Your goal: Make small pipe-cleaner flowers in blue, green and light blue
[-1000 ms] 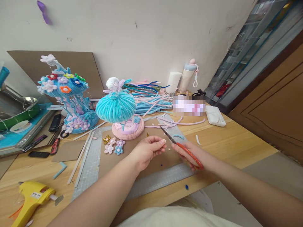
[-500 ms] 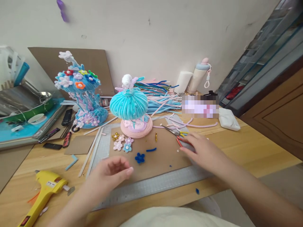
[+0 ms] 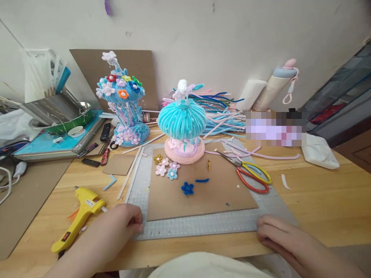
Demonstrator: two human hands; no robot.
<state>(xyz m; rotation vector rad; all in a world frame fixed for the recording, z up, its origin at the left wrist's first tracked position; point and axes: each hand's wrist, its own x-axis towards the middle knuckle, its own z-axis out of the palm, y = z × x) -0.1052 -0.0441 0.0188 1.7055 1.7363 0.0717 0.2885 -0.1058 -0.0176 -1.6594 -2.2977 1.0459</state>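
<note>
My left hand (image 3: 120, 224) rests at the near left corner of the grey cutting mat (image 3: 203, 226), fingers curled with the tips closed; anything in them is hidden. It lies just right of the yellow glue gun (image 3: 79, 216). My right hand (image 3: 278, 237) lies at the mat's near right corner, fingers stretched out and holding nothing. The red and yellow scissors (image 3: 249, 173) lie on the mat, apart from both hands. On the brown cardboard sheet (image 3: 203, 193) are a blue pipe-cleaner flower (image 3: 187, 188), several small pastel flowers (image 3: 166, 170) and a turquoise pipe-cleaner mushroom figure (image 3: 182, 123).
A second blue figure with coloured flowers (image 3: 123, 108) stands behind at the left. Loose pipe cleaners (image 3: 223, 112) are piled by the wall, beside a bottle (image 3: 275, 85). A tray with a metal bowl (image 3: 58, 116) sits far left. White sticks (image 3: 130, 170) lie along the mat's left edge.
My right hand let go of the scissors, which now lie on the mat, and drew back to the near edge. My left hand dropped toward the glue gun. The view shifted left.
</note>
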